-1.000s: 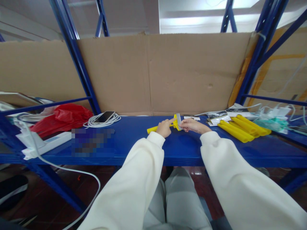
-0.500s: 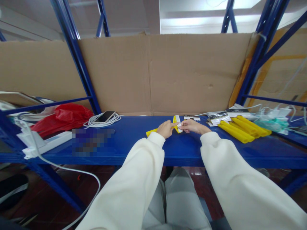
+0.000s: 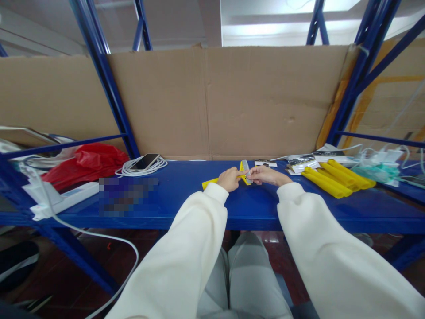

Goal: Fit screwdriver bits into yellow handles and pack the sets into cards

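A yellow T-shaped tool [image 3: 209,183] lies on the blue shelf, its handle pointing left and a crosswise head at the right. A pale, greyish strip [image 3: 245,165] runs along that head; I cannot make out its exact kind. My left hand [image 3: 228,179] is closed around the tool near where handle and head meet, its index finger reaching onto the head. My right hand [image 3: 264,175] pinches the right side of the head at the pale strip, thumb and fingertips together. The fingers cover part of the head.
Several yellow tubes [image 3: 327,181] lie to the right, beside packets in clear and black wrapping [image 3: 300,164]. At left are a phone [image 3: 145,162] on a coiled white cable [image 3: 159,165], a red plastic bag [image 3: 96,160] and a white power strip [image 3: 79,195]. Cardboard [image 3: 166,102] stands behind.
The strip on the tool's head looks greyer and less bright than before. Both hands stay almost in place, with only a slight shift of the right fingertips.
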Tool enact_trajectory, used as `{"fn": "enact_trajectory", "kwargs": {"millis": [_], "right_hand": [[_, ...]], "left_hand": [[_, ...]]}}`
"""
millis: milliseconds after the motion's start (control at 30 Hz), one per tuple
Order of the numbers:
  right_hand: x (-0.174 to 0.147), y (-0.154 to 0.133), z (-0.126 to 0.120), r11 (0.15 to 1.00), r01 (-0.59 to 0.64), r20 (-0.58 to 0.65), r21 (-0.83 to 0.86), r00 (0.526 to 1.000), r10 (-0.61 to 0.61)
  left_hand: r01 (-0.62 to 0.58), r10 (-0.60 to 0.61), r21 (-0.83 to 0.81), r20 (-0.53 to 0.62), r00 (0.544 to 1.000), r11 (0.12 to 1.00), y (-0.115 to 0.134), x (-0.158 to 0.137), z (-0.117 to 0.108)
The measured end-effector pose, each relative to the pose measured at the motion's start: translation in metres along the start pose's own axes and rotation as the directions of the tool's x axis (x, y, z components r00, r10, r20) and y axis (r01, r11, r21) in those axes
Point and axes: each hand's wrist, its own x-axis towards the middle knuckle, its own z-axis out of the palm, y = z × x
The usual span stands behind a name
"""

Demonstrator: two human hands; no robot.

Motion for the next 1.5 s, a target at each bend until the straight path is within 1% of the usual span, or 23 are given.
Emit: {"fn": "enact_trajectory", "kwargs": {"millis": [200, 600, 933, 1200, 1367, 1500], "right_hand": [[-0.0007, 0.0004, -0.001, 1.0, -0.012, 0.025, 0.021, 1.0, 0.011], [-0.0013, 0.0, -0.0003, 1.0, -0.03, 0.07, -0.002, 0.997, 0.031], [-0.0013, -0.0027, 0.0017, 0.999, -0.035, -0.026, 0.012, 0.999, 0.035], [-0.0018, -0.004, 0.0038, 1.0, -0.018, -0.063, 0.02, 0.998, 0.019], [0.0015, -0.0025, 0.0037, 1.0, -0.006, -0.108, 0.017, 0.994, 0.008], [0.0042, -0.0008, 0.0036, 0.998, -0.022, -0.144, 0.05, 0.989, 0.029]], "left_hand": [[0.002, -0.002, -0.021, -0.003, 1.0, 1.0, -0.0004, 0.0007, 0.0005], [-0.002, 0.002, -0.043, 0.006, 1.0, 0.999, -0.0008, 0.0013, 0.0012], [0.03, -0.03, -0.001, 0.036, 0.999, 1.0, 0.0014, 0.0006, -0.0027], [0.046, -0.047, 0.015, 0.06, 0.997, 0.999, 0.0033, -0.0005, -0.0049], [0.064, -0.064, -0.006, 0.032, 0.997, 0.998, 0.004, -0.0006, -0.0043], [0.054, -0.055, -0.052, -0.005, 0.998, 0.997, 0.0029, 0.0004, -0.0025]]}}
